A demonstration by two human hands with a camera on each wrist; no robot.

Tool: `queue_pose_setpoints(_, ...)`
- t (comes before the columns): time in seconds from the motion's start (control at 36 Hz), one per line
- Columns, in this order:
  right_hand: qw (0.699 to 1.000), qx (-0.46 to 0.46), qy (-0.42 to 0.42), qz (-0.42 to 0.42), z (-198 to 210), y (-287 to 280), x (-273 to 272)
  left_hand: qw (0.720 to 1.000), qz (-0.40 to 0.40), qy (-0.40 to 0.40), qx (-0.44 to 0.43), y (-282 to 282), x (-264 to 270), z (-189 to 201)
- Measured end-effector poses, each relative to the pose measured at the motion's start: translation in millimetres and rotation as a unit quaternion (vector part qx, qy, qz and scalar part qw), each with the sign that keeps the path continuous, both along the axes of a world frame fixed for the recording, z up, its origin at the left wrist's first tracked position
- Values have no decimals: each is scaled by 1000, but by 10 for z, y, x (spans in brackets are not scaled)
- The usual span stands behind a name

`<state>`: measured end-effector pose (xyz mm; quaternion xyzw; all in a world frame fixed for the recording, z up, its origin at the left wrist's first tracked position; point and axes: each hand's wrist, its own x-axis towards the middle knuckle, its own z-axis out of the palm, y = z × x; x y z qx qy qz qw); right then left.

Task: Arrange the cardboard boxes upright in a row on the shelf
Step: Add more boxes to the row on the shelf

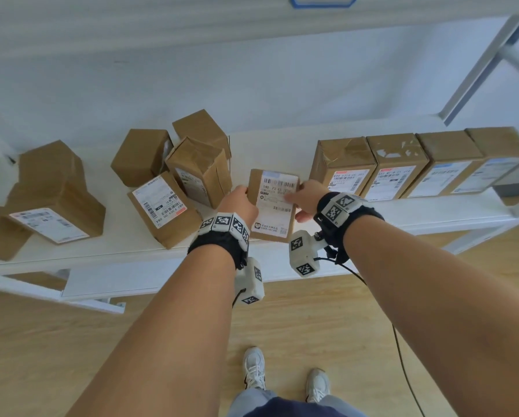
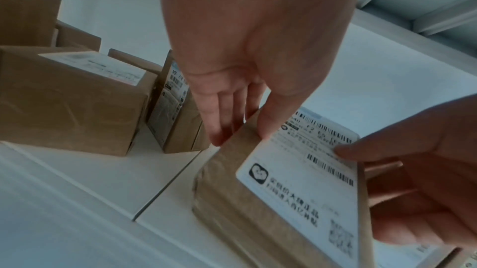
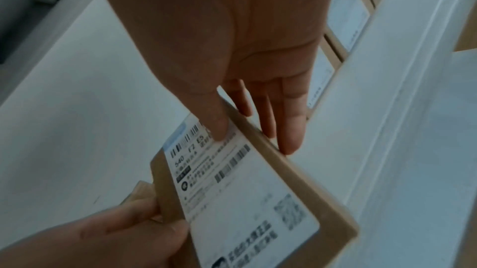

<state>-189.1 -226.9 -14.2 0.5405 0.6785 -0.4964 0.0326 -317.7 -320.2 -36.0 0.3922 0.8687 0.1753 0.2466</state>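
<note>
A brown cardboard box (image 1: 274, 206) with a white shipping label sits between my two hands at the middle of the white shelf (image 1: 101, 251), its label facing me. My left hand (image 1: 240, 203) grips its left side, thumb on the front edge and fingers (image 2: 219, 125) down the side of the box (image 2: 296, 180). My right hand (image 1: 307, 200) grips the right side, thumb pressed on the label and fingers (image 3: 290, 129) behind the box (image 3: 245, 190). I cannot tell whether the box touches the shelf. Several boxes (image 1: 402, 167) stand upright in a row just right of it.
Loose boxes lie tumbled on the left: one leaning with its label up (image 1: 168, 206), one standing (image 1: 201, 170), others behind (image 1: 141, 155) and far left (image 1: 53, 206). An upper shelf board (image 1: 162, 25) overhangs. A grey frame post (image 1: 477, 70) rises at the right.
</note>
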Motion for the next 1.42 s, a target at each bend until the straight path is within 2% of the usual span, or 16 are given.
queue_pose_setpoints(0.17,987,159,-2,-8,86,95,-54,996,7,-5,84,108,-46,153)
queue_pose_setpoints(0.36,983,176,-46,12,11,112,-3,998,-42,21,47,168,36,112)
queue_pose_setpoints(0.56,977,207,-36,27,56,145,36,998,-32,53,28,222,61,167)
queue_pose_setpoints(0.69,949,308,-38,46,195,232,92,997,-33,64,38,376,103,233)
queue_pose_setpoints(0.83,913,392,-89,70,192,412,206,997,-31,69,30,505,186,239)
queue_pose_setpoints(0.97,904,392,-151,81,111,594,373,996,-26,79,34,619,226,219)
queue_pose_setpoints(1.11,919,368,-115,81,30,663,479,996,-27,81,27,785,261,207)
queue_pose_setpoints(1.42,901,417,-85,80,-49,662,561,995,-34,85,41,894,321,211)
